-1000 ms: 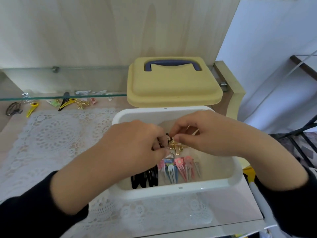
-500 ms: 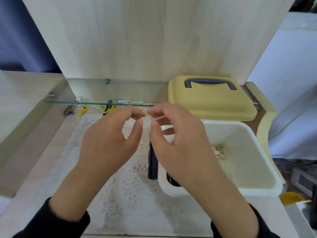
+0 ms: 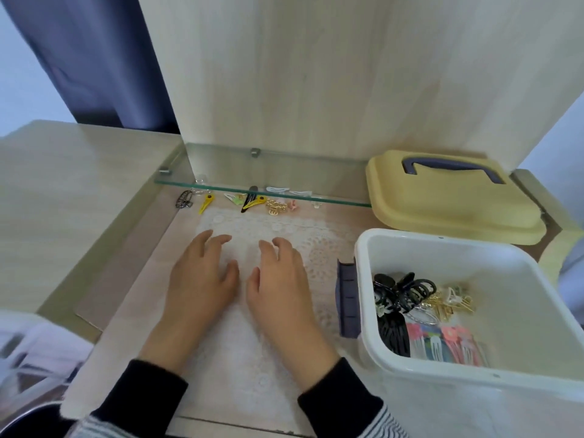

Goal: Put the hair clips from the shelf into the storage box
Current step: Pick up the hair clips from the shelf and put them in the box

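Lace mat (image 3: 316, 248) beneath my left hand (image 3: 202, 279), right hand (image 3: 278, 286); fingers (image 3: 218, 240) relaxed, apart. Glass shelf (image 3: 316, 172) far, storage box (image 3: 442, 241) right.

Left hand (image 3: 202, 279), right hand (image 3: 278, 279): side by side, palms down, fingers relaxed, empty.

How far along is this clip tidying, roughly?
Done: a heap of clips lies in the white storage box. In hand: nothing; the left hand and right hand are open over the lace mat. Left: a row of clips by the glass shelf at the back.
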Available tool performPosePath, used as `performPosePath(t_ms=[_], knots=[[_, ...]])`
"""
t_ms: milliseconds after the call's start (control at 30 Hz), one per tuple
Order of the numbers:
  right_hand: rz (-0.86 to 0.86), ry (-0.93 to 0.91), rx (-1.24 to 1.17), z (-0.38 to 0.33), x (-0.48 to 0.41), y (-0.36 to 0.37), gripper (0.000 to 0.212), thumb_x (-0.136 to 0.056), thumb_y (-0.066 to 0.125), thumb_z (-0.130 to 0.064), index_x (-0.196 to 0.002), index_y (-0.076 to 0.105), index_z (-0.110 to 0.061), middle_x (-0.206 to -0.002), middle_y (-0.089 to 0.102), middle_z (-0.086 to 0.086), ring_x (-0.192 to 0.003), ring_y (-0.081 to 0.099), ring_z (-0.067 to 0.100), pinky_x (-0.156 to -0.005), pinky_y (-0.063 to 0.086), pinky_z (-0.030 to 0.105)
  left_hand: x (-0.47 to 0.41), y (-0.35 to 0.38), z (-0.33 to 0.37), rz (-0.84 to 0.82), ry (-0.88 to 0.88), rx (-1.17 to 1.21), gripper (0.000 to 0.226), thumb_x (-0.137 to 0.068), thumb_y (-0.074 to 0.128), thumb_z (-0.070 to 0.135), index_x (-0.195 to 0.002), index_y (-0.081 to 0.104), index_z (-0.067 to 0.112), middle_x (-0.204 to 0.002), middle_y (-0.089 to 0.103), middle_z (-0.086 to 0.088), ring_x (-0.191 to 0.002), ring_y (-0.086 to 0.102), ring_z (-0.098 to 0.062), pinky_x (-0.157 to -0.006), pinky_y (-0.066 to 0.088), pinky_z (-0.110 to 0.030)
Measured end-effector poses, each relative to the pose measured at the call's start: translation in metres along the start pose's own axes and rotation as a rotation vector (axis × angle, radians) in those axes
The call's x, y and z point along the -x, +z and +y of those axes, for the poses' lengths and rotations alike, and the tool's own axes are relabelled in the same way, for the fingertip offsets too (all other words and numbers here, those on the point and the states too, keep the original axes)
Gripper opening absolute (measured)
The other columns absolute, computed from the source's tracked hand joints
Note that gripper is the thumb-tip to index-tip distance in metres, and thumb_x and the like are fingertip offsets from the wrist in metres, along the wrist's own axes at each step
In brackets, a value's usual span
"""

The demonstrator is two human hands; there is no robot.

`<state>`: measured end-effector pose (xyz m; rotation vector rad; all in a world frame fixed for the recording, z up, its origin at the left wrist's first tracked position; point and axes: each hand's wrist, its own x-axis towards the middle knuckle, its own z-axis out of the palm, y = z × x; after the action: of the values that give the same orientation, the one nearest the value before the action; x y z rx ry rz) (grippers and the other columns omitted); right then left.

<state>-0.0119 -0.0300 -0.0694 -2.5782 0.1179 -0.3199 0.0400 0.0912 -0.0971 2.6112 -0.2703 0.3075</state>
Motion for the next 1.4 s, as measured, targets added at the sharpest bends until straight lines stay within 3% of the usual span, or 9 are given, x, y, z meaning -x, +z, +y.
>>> performPosePath(t_ms=[133,300,467,700,867,1033,1133,1267,1400], knots=[[0.035,0.048,0.082,0.008,-0.019,0.021,0.052,-0.087,0.053,-0.015,-0.137,0.043,-0.007,-0.143,0.039,0.015,-0.135,0.03,0.035,-0.11,0.032,0.045,-0.016,0.012,-0.007,0.005,0.023,-0.075,0.058,-0.08,0.041,0.041,-0.125,0.058,0.009,-0.136,0.051,-0.021,-0.122,0.052,-0.038,-0.094,0.047,-0.051],[0.038,0.098,0.141,0.017,-0.052,0.029,0.058,-0.093,0.044,-0.021,-0.148,0.026,-0.014,-0.155,0.019,0.01,-0.144,0.009,0.032,-0.115,0.015,0.045,-0.045,0.02,-0.005,0.016,0.047,-0.148,0.049,-0.083,0.055,0.03,-0.129,0.056,0.012,-0.142,0.046,-0.018,-0.13,0.044,-0.037,-0.101,0.04,-0.053],[0.202,0.141,0.158,0.02,-0.083,0.039,0.062,-0.078,0.058,-0.013,-0.139,0.045,-0.015,-0.145,0.037,0.017,-0.136,0.026,0.04,-0.109,0.029,0.051,-0.078,0.032,-0.004,0.009,0.052,-0.183,0.052,-0.082,0.046,0.033,-0.132,0.053,0.018,-0.143,0.045,-0.013,-0.136,0.037,-0.034,-0.105,0.034,-0.052],[0.302,0.135,0.145,0.03,-0.092,0.048,0.056,-0.073,0.053,-0.018,-0.129,0.054,-0.011,-0.146,0.038,0.015,-0.136,0.026,0.04,-0.106,0.032,0.051,-0.089,0.043,0.0,0.031,0.047,-0.174,0.054,-0.083,0.039,0.034,-0.136,0.051,0.037,-0.143,0.046,-0.011,-0.134,0.038,-0.035,-0.107,0.029,-0.05],[0.343,0.091,0.111,0.031,-0.095,0.049,0.037,-0.073,0.056,-0.016,-0.11,0.062,-0.009,-0.13,0.052,0.013,-0.127,0.038,0.036,-0.101,0.039,0.048,-0.093,0.043,-0.009,0.123,0.063,-0.119,0.033,-0.081,0.048,0.04,-0.105,0.069,0.029,-0.117,0.061,-0.006,-0.122,0.051,-0.03,-0.103,0.033,-0.045],[0.396,0.109,0.093,0.03,-0.093,0.048,0.023,-0.08,0.066,-0.029,-0.092,0.06,-0.011,-0.103,0.056,0.012,-0.107,0.046,0.031,-0.087,0.045,0.046,-0.093,0.043,-0.008,0.224,0.091,-0.023,0.017,-0.077,0.06,0.043,-0.078,0.063,0.027,-0.092,0.06,0.004,-0.102,0.056,-0.021,-0.092,0.036,-0.036],[0.409,0.135,0.108,0.03,-0.094,0.048,0.033,-0.078,0.067,-0.034,-0.099,0.06,-0.011,-0.106,0.056,0.013,-0.104,0.047,0.031,-0.086,0.045,0.043,-0.094,0.045,-0.009,0.201,0.115,0.005,0.025,-0.078,0.058,0.043,-0.094,0.065,0.026,-0.099,0.06,0.001,-0.105,0.056,-0.023,-0.09,0.038,-0.037],[0.401,0.15,0.107,0.033,-0.093,0.052,0.036,-0.074,0.068,-0.033,-0.103,0.064,-0.012,-0.109,0.056,0.013,-0.105,0.043,0.029,-0.085,0.043,0.042,-0.093,0.047,-0.011,0.115,0.16,-0.037,0.042,-0.081,0.048,0.039,-0.12,0.063,0.03,-0.131,0.052,-0.008,-0.129,0.042,-0.031,-0.102,0.034,-0.045],[0.396,0.149,0.091,0.034,-0.093,0.053,0.024,-0.075,0.067,-0.03,-0.093,0.066,-0.013,-0.109,0.056,0.011,-0.104,0.035,0.023,-0.085,0.041,0.04,-0.092,0.045,-0.01,0.063,0.175,-0.071,0.043,-0.082,0.042,0.038,-0.12,0.063,0.038,-0.141,0.045,-0.006,-0.135,0.036,-0.031,-0.109,0.028,-0.048]])
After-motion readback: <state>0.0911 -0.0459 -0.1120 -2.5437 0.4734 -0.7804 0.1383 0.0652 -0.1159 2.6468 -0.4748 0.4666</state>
